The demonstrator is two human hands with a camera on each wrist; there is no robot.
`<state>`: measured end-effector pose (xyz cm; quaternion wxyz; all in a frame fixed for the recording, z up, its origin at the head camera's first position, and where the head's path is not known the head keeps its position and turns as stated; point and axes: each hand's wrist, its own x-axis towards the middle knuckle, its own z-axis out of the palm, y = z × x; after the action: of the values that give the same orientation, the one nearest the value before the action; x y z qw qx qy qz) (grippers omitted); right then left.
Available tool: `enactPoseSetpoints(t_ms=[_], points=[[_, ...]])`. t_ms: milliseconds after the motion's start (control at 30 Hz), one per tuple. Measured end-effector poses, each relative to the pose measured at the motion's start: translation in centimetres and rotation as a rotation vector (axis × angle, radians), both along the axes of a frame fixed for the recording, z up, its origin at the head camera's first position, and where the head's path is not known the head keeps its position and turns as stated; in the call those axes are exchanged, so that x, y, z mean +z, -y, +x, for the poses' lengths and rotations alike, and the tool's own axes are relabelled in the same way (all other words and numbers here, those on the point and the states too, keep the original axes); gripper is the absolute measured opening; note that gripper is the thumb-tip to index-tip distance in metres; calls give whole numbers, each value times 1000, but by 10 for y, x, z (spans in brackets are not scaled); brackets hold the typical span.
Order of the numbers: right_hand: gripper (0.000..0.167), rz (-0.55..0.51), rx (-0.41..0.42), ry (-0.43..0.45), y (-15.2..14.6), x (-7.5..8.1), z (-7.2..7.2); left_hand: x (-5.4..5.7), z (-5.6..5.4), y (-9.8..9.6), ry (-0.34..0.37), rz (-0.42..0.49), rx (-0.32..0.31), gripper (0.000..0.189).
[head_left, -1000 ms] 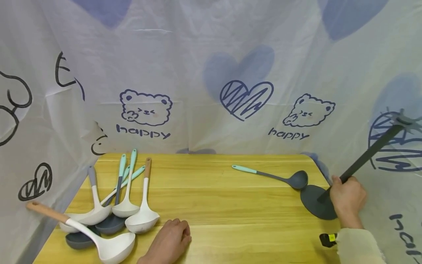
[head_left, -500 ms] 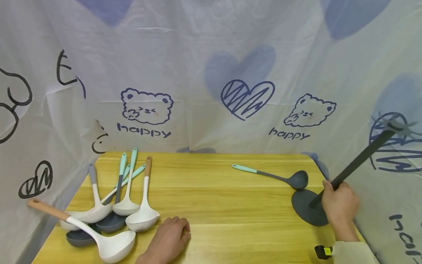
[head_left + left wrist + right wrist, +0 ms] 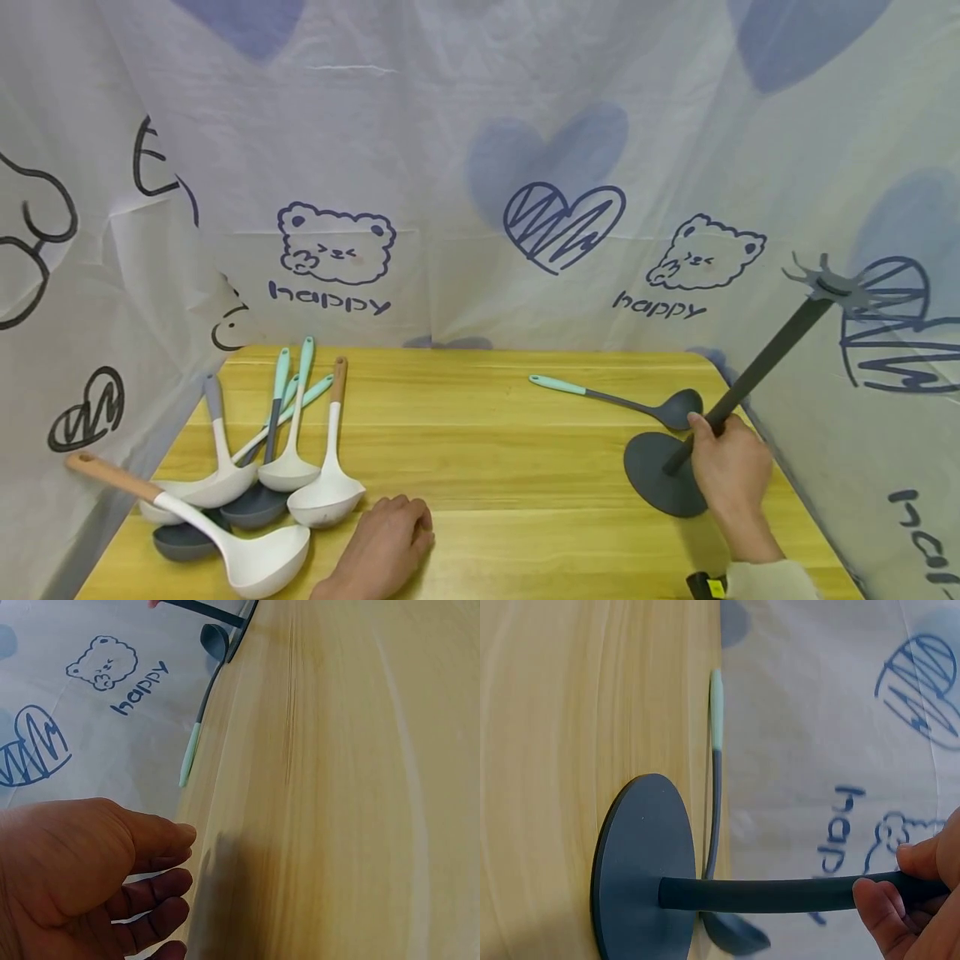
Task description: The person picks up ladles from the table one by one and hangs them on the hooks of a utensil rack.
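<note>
My right hand (image 3: 733,471) grips the pole of a dark grey utensil stand (image 3: 772,354) at the table's right side. The stand has a round flat base (image 3: 641,847) and a ring of prongs at its top; in the head view its pole leans up to the right. Thumb and fingers wrap the pole in the right wrist view. Just behind the base lies a dark grey ladle (image 3: 681,409) with a mint handle. My left hand (image 3: 385,542) rests near the front of the table, fingers loosely curled and holding nothing. The left wrist view shows those fingers (image 3: 154,919) with no object between them.
Several ladles lie heaped on the left of the wooden table (image 3: 487,467), among them a white ladle (image 3: 266,562) with a wooden handle at the front and another white ladle (image 3: 326,497) near my left hand. A printed cloth (image 3: 450,167) hangs behind and at both sides.
My right hand has carried the utensil stand leftward from the table's right edge, its base now further in front of the single ladle. My left hand and the heaped ladles have stayed put.
</note>
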<state>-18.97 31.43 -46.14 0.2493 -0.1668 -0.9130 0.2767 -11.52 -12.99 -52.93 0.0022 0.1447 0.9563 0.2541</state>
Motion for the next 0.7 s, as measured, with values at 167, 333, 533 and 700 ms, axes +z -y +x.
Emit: enactPoseSetpoints(t_ms=[167, 333, 533, 700], points=[[36, -8, 66, -30, 22, -1, -2, 0, 1, -1, 0, 3, 4, 14], [30, 9, 160, -73, 49, 0, -6, -1, 2, -1, 0, 5, 10, 14], [26, -19, 278, -73, 84, -1, -12, 0, 3, -2, 9, 8, 16, 15], [25, -54, 356, -51, 112, -2, -16, 0, 3, -1, 13, 3, 20, 15]])
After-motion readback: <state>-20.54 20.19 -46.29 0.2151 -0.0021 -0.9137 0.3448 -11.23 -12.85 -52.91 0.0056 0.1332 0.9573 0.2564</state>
